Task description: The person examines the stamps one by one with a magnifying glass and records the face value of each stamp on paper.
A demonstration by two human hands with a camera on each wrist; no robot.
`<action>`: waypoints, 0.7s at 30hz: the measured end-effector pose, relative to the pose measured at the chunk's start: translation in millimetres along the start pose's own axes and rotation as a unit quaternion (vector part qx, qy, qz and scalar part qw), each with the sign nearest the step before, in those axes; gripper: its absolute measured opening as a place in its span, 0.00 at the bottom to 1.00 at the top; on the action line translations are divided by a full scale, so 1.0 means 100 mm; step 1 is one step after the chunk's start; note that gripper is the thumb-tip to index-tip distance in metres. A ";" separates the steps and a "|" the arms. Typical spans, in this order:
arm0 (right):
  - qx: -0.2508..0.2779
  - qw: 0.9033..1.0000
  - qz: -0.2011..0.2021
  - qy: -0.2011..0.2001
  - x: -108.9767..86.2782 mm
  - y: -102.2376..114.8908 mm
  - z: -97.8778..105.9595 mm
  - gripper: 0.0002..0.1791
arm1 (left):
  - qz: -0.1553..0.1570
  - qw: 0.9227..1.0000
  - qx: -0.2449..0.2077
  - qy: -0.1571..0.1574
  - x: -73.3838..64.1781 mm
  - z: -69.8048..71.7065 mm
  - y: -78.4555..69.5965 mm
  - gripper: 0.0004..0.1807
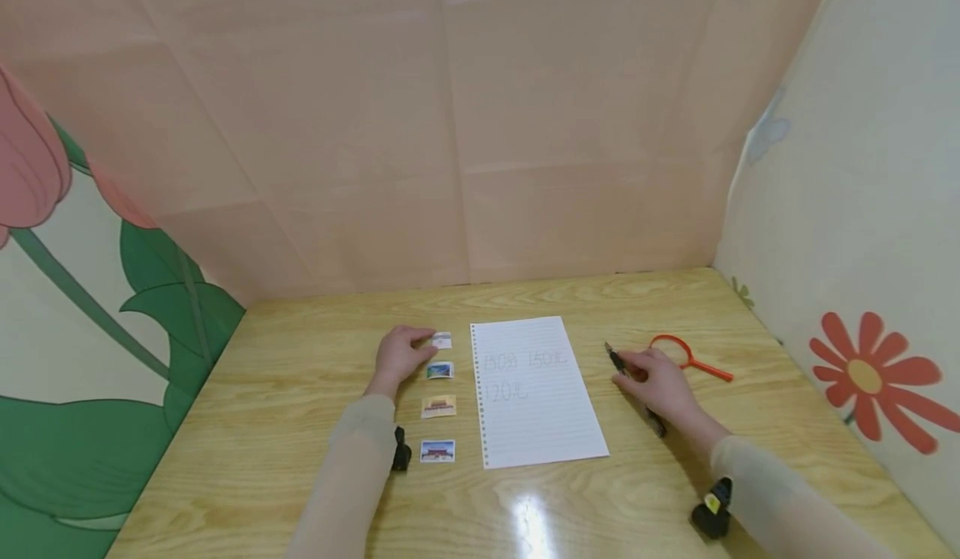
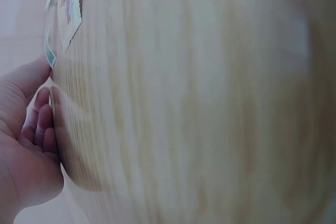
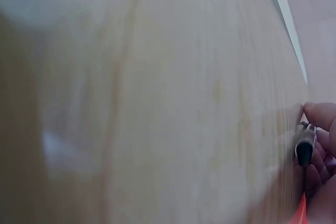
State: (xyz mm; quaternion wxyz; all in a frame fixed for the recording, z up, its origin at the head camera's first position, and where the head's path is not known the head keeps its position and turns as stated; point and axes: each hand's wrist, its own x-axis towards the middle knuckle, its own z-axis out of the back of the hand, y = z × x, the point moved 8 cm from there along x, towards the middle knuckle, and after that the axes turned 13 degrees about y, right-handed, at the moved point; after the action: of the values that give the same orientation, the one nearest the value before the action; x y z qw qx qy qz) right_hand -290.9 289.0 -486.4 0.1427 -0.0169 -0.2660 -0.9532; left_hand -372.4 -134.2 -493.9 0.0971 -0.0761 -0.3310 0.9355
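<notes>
My left hand (image 1: 402, 356) reaches to the top stamp (image 1: 442, 340) of a column, thumb and forefinger at its left edge; the stamp lies flat. Below it lie a blue-green stamp (image 1: 440, 370), a yellow stamp with a red building (image 1: 438, 406) and a blue stamp with a red building (image 1: 437, 451). My right hand (image 1: 663, 382) pinches a dark pen (image 1: 617, 361) around its middle, low over the table right of the paper. In the right wrist view, fingers partly hide the pen (image 3: 304, 150).
A lined sheet (image 1: 542, 426) with handwritten numbers lies between the hands. Behind the right hand rests a red-framed magnifying glass (image 1: 708, 368). The wooden table (image 1: 247, 426) meets a pink covering (image 1: 360, 167) at the back and a flower-patterned wall (image 1: 847, 234) on the right.
</notes>
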 end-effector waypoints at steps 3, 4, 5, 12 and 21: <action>-0.001 1.000 -0.003 -0.003 0.00 0.02 0.01 0.21 | -0.001 1.000 -0.001 0.000 -0.01 0.00 -0.01 0.19; -0.002 1.000 -0.003 -0.004 -0.01 0.03 0.02 0.20 | -0.001 1.000 -0.001 -0.001 -0.01 0.00 -0.01 0.19; -0.002 1.000 -0.004 -0.005 -0.01 0.04 0.02 0.19 | -0.002 1.000 -0.001 -0.001 -0.01 0.01 -0.01 0.19; -0.007 1.000 0.008 -0.017 -0.02 0.05 0.03 0.15 | 0.000 1.000 -0.001 0.000 -0.01 0.00 -0.01 0.20; 0.017 1.000 -0.002 -0.014 -0.03 0.05 0.04 0.13 | 0.007 1.000 -0.005 0.002 -0.02 0.01 -0.01 0.20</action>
State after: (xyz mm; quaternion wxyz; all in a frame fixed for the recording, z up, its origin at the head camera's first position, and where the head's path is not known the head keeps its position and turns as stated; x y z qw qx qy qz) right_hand -286.7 287.8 -481.1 0.1375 -0.0270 -0.2846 -0.9484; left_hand -370.8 -134.0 -492.4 0.0903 -0.0805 -0.3352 0.9343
